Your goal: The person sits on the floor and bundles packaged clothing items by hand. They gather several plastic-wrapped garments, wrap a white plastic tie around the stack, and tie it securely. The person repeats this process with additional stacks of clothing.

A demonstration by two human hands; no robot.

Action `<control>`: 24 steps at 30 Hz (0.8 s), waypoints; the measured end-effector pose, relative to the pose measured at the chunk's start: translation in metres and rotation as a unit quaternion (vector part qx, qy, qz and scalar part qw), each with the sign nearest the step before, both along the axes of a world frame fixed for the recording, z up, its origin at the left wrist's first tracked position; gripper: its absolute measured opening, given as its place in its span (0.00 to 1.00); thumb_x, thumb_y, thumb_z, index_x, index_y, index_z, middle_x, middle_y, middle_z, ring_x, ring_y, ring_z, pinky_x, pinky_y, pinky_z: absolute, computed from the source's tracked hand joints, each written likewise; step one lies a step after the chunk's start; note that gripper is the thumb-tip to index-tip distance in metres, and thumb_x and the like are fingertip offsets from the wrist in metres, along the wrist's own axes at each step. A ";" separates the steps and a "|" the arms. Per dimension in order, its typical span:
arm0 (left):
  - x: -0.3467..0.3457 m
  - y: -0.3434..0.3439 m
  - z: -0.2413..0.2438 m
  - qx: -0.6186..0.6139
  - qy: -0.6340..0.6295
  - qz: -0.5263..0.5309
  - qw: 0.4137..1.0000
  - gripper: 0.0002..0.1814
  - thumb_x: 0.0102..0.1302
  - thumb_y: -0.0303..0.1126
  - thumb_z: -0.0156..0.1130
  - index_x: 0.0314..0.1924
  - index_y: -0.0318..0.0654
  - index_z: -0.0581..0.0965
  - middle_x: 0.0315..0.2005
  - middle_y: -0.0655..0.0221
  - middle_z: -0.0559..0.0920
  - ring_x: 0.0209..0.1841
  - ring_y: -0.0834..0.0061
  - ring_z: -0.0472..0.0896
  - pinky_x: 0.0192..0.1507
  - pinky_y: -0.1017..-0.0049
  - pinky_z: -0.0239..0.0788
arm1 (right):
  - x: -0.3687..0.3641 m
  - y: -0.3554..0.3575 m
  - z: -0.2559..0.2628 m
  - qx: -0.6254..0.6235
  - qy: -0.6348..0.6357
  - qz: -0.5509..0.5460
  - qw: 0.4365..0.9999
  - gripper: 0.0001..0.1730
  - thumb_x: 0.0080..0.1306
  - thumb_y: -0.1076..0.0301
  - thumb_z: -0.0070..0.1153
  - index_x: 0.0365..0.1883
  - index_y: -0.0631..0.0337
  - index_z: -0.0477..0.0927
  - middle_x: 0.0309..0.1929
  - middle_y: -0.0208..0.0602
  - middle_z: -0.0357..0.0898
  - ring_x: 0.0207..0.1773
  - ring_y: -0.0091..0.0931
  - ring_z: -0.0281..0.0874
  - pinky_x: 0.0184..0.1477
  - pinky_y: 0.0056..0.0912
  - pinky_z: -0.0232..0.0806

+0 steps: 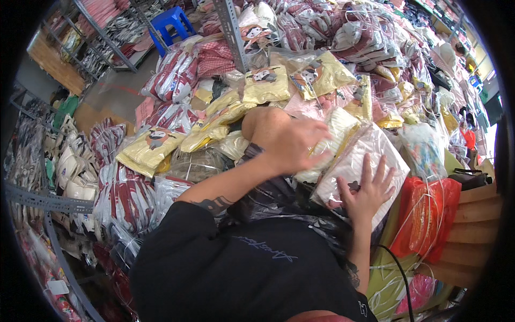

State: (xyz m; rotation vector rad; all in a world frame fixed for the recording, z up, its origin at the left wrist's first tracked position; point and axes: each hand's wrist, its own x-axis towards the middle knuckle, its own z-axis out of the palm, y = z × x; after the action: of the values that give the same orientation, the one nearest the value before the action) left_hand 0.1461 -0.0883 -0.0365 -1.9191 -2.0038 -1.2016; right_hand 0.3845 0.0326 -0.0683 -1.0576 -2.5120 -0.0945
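Observation:
My right hand (367, 190) lies spread on a pale pink and white garment in a clear plastic bag (354, 161). My left hand (295, 141) is blurred, its fingers apart and curved, above my knee and beside a cream ribbed garment in plastic (336, 124). Whether it touches that garment, I cannot tell. Beyond my knee lie yellow bagged garments with a cartoon print, one folded square (265, 83) and another tilted (322, 75). One more yellow bagged garment (151, 147) rests to the left on the pile.
Bundles of maroon and white bagged clothes (124, 197) are heaped at left. A grey slotted metal post (231, 34) rises from the pile. At right stand a red plastic bag (428, 217) tied with white string and a cardboard box (474, 229). A blue stool (171, 26) is behind.

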 end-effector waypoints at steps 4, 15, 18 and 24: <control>0.054 0.051 0.003 0.020 -0.062 -0.163 0.984 0.26 0.66 0.45 0.70 0.61 0.44 0.81 0.67 0.54 0.76 0.67 0.48 0.76 0.71 0.52 0.63 | -0.003 -0.001 0.008 -0.033 -0.042 -0.013 0.998 0.53 0.57 0.37 0.65 0.81 0.39 0.66 0.87 0.44 0.48 0.88 0.57 0.33 0.72 0.87 0.37; 0.073 0.086 -0.042 -0.090 0.015 -0.161 0.983 0.30 0.68 0.49 0.64 0.69 0.50 0.78 0.79 0.55 0.63 0.82 0.46 0.54 0.77 0.37 0.43 | 0.004 0.003 -0.004 -0.083 0.027 -0.010 0.996 0.56 0.50 0.38 0.67 0.80 0.36 0.68 0.88 0.46 0.44 0.88 0.58 0.30 0.76 0.83 0.26; 0.077 0.083 -0.035 -0.111 0.004 -0.163 0.980 0.31 0.68 0.49 0.65 0.69 0.50 0.78 0.79 0.55 0.62 0.82 0.46 0.54 0.77 0.37 0.42 | 0.008 0.005 0.000 -0.102 0.029 0.000 0.994 0.55 0.50 0.37 0.67 0.79 0.34 0.70 0.88 0.45 0.45 0.88 0.58 0.32 0.76 0.83 0.26; 0.084 0.093 -0.033 -0.115 0.012 -0.173 0.978 0.31 0.68 0.50 0.66 0.68 0.50 0.78 0.79 0.54 0.63 0.82 0.45 0.54 0.77 0.37 0.41 | 0.015 0.009 -0.002 -0.084 0.051 -0.016 0.995 0.53 0.52 0.35 0.65 0.79 0.32 0.70 0.88 0.45 0.45 0.87 0.58 0.34 0.75 0.83 0.26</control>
State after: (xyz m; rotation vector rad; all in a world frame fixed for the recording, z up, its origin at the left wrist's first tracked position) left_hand 0.2303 0.0042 -0.0699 -2.4639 -1.9244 -1.0383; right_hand 0.3991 0.0418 -0.0706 -1.1387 -2.4452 0.1598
